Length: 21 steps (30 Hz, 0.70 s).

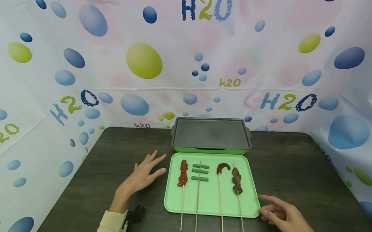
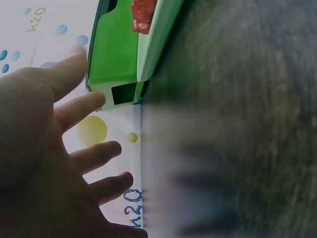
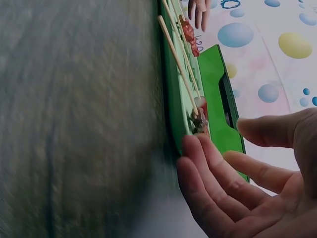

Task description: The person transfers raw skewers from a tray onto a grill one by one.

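A light green tray (image 1: 209,201) lies on the table with several skewers side by side. From left to right they carry red glazed pieces (image 1: 183,172), short green stalks (image 1: 200,171), a curled reddish-brown piece (image 1: 223,166) and dark brown chunks (image 1: 237,181). Their bare sticks stick out past the tray's near edge. My left hand (image 1: 141,176) hovers left of the tray with fingers spread, holding nothing. At the tray's lower right edge is my right hand (image 1: 285,217), its fingers loosely bent and fingertips right at the rim; the right wrist view shows no object between thumb and fingers.
Directly behind the tray stands a rectangular grill pan (image 1: 211,133) with a dark flat top and green sides. Dark wood-grain table (image 1: 297,164) surrounds both. A white sheet printed with bubbles and H2O lettering (image 1: 206,36) rises behind and along the sides.
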{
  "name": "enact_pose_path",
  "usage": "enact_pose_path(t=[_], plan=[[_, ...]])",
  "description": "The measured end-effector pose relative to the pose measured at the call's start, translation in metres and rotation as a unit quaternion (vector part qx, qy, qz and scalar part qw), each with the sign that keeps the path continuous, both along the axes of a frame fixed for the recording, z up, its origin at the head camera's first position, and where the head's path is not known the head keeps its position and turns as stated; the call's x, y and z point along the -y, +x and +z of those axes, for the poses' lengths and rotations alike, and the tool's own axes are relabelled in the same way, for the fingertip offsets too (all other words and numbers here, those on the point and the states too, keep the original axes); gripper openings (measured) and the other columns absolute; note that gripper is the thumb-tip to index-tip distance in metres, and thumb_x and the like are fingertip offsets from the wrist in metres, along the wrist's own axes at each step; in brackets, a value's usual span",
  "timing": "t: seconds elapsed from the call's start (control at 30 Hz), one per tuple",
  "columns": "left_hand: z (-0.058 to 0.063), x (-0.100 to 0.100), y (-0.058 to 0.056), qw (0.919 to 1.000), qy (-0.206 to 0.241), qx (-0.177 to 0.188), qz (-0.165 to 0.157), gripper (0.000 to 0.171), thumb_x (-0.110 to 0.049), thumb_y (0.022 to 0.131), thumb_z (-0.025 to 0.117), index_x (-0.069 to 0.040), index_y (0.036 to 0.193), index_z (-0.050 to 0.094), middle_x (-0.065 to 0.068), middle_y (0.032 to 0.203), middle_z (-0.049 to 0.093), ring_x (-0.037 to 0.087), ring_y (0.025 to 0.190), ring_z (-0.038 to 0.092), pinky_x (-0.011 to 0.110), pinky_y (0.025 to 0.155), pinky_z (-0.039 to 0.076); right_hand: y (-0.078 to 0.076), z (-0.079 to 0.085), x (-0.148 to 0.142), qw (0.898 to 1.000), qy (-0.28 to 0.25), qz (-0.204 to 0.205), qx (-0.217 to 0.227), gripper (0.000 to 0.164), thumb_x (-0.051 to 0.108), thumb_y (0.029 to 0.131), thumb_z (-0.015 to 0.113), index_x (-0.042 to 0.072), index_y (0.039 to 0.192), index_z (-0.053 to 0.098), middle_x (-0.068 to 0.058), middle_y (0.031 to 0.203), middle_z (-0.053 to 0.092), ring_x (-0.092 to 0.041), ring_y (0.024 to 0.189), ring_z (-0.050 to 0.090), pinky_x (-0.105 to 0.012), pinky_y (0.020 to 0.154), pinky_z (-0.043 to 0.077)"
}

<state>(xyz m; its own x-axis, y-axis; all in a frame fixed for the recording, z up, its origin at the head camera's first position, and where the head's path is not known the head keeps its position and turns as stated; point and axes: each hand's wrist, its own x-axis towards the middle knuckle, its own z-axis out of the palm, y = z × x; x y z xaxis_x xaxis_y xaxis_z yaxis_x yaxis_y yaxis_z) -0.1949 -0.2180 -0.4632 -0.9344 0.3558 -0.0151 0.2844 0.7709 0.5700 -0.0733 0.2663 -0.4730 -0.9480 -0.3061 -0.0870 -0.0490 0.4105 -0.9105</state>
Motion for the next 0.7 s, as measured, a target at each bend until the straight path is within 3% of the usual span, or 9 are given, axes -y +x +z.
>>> enact_pose_path(t=[0.1,0.3,0.7], plan=[[-0.002,-0.002,0.002,0.9999,-0.006,0.013,-0.004,0.065,-0.045,0.104,0.060,-0.020,0.161,0.040,0.020,0.169,0.016,0.048,0.154,0.009,0.086,0.105,0.003,0.000,-0.002,-0.001,0.995,-0.070,0.040,0.064,0.055,0.012,0.108,0.056,-0.022,0.146,0.035,-0.022,0.106,0.074,-0.022,0.088,0.075,-0.040,0.071,0.062],[-0.007,-0.008,0.001,0.9993,-0.002,0.031,-0.022,0.064,-0.044,0.103,0.060,-0.022,0.160,0.040,0.017,0.169,0.018,0.050,0.153,0.006,0.088,0.101,0.000,0.004,-0.006,0.002,0.973,-0.149,0.047,0.170,0.054,0.013,0.110,0.052,-0.018,0.149,0.033,-0.025,0.107,0.073,-0.034,0.092,0.075,-0.043,0.077,0.062],[-0.012,-0.010,0.002,0.9984,-0.010,0.040,-0.038,0.066,-0.040,0.100,0.066,-0.022,0.159,0.044,0.015,0.168,0.025,0.048,0.154,0.007,0.088,0.100,-0.005,0.006,-0.021,0.023,0.930,-0.259,0.042,0.259,0.052,0.014,0.108,0.056,-0.009,0.152,0.040,-0.025,0.111,0.073,-0.034,0.101,0.074,-0.046,0.085,0.059]])
